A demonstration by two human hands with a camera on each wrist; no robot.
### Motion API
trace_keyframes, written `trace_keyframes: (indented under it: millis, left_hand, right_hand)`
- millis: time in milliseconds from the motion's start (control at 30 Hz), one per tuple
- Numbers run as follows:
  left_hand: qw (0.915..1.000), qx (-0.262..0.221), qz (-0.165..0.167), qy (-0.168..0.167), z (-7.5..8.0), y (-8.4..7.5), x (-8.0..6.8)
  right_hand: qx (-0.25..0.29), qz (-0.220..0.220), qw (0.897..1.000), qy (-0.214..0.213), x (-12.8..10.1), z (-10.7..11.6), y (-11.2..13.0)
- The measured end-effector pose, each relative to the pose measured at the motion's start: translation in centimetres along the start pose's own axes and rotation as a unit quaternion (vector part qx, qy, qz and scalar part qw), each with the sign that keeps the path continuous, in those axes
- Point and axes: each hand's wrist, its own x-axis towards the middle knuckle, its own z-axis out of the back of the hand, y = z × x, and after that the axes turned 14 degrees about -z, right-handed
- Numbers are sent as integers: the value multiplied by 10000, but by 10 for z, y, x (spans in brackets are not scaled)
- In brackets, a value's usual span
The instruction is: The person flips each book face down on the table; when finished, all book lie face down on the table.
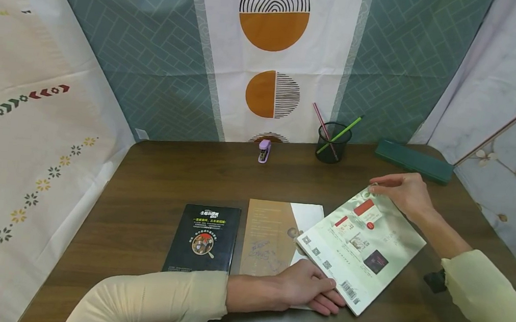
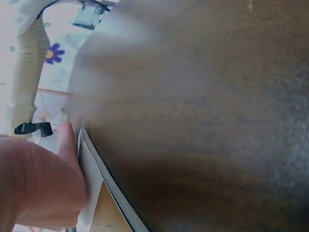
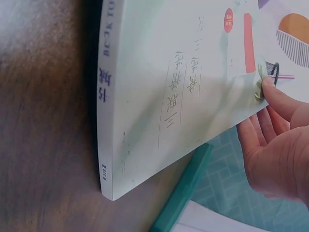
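Note:
My right hand (image 1: 404,194) pinches the upper corner of a pale green book (image 1: 387,239). Its thumb lies on the cover and its fingers are underneath, as the right wrist view shows. The book (image 3: 193,87) is tilted, its spine toward the right wrist camera. My left hand (image 1: 306,288) is over the lower part of a brown-and-white book (image 1: 270,228), its fingers extended to the pale green book's lower left edge. Whether those fingertips go under that edge is hard to tell. In the left wrist view, the left hand (image 2: 43,186) is beside the brown-and-white book's corner.
A black book (image 1: 205,238) lies left of the brown-and-white one. Along the back of the wooden table (image 1: 170,168) stand a purple stapler (image 1: 264,151), a black mesh cup (image 1: 332,149) with two pencils, and a dark green case (image 1: 414,162).

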Motion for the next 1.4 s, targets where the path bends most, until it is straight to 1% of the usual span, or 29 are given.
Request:
trace_keyframes:
  millis: [167,400,600,733,933,1100,1200,1267,1333,1400]
  left_hand:
    - [10000,5,52,44,-1,-1,2]
    - [9996,270,81,74,0,-4,6]
    - [9997,161,155,137,3,-4,6]
    - [9996,128,147,186,5,-3,6]
    - [9989,224,156,368,8,-5,5]
    - [9981,197,45,577,11,-14,5]
    - [9978,219,-9,625,13,-21,7]
    - [9975,291,-89,641,16,-26,8]
    - [9969,423,-260,603,19,-31,9]
    - [9944,659,-579,596,24,-35,11]
  right_hand:
    - [-12,-27,10000,6,4,-3,-3]
    - [137,-102,9998,71,9,-7,-5]
    - [164,-105,9995,241,12,-11,-7]
    - [168,-95,9994,273,14,-13,-7]
    - [139,-18,9994,329,16,-15,-9]
    - [9,23,9996,278,17,-16,-13]
    - [-107,105,9995,267,17,-14,-17]
    - [-152,152,9992,337,17,-13,-19]
    - [-159,198,9986,474,16,-11,-22]
    - [-201,250,9976,617,15,-9,-25]
